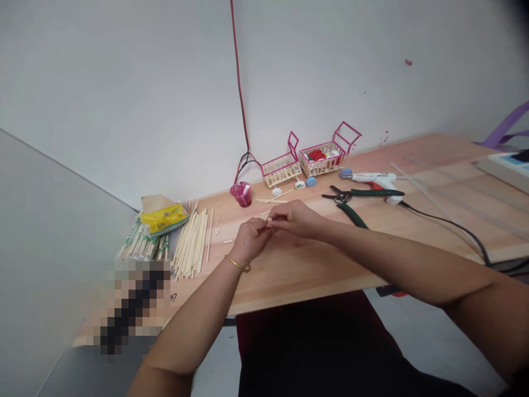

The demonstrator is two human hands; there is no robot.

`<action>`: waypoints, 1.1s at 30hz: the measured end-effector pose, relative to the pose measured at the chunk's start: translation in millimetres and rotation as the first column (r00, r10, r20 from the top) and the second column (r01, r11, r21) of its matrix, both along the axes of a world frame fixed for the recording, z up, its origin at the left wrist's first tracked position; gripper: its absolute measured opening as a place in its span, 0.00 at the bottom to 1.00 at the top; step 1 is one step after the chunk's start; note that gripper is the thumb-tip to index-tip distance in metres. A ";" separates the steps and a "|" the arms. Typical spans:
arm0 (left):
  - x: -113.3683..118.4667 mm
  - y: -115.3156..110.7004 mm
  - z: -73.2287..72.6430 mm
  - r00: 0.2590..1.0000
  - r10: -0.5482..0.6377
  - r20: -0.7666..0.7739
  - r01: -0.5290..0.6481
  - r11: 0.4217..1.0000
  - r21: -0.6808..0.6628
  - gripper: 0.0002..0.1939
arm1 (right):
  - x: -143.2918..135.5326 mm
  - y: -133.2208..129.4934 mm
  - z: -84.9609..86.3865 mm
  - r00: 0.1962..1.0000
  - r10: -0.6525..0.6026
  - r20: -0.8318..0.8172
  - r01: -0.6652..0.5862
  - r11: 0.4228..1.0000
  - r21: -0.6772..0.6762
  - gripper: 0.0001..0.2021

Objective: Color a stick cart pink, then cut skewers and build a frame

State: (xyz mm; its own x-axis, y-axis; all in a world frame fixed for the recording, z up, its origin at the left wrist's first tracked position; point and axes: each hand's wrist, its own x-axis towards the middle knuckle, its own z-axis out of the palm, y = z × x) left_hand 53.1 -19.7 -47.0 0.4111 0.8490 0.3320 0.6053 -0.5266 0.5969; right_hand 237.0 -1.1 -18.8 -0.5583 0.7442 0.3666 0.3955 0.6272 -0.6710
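My left hand (pixel 250 241) and my right hand (pixel 294 218) meet fingertip to fingertip above the wooden table. Both are closed in a pinch around a tiny pale piece (pixel 269 220), mostly hidden by the fingers, so its kind is unclear. Beyond them lie a few loose wooden sticks (pixel 281 196). To the left is a pile of pale wooden sticks (pixel 192 242), with small offcuts (pixel 228 241) scattered between it and my left hand. Pruning shears (pixel 372 193) with dark green handles lie open to the right of my right hand.
Against the wall stand two small stick-built carts (pixel 281 170) with magenta trim, the right cart (pixel 324 159) holding red things. A magenta-stained cup (pixel 241 194), bottle caps (pixel 311 181), a corded glue gun (pixel 374 180) and a yellow packet (pixel 165 219) are also on the table (pixel 306 275).
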 end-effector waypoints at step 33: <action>2.0 -0.7 -0.9 1.000 -0.023 -0.019 0.022 0.999 -0.029 0.09 | 1.7 4.2 -11.1 0.999 -0.007 0.032 0.007 1.000 0.007 0.08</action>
State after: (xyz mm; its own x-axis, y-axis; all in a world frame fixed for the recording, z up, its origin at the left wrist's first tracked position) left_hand 55.1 -20.4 -47.9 0.4367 0.8483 0.2995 0.6052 -0.5233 0.5999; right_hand 238.7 3.0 -29.9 -0.5644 0.7458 0.3539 0.4215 0.6290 -0.6532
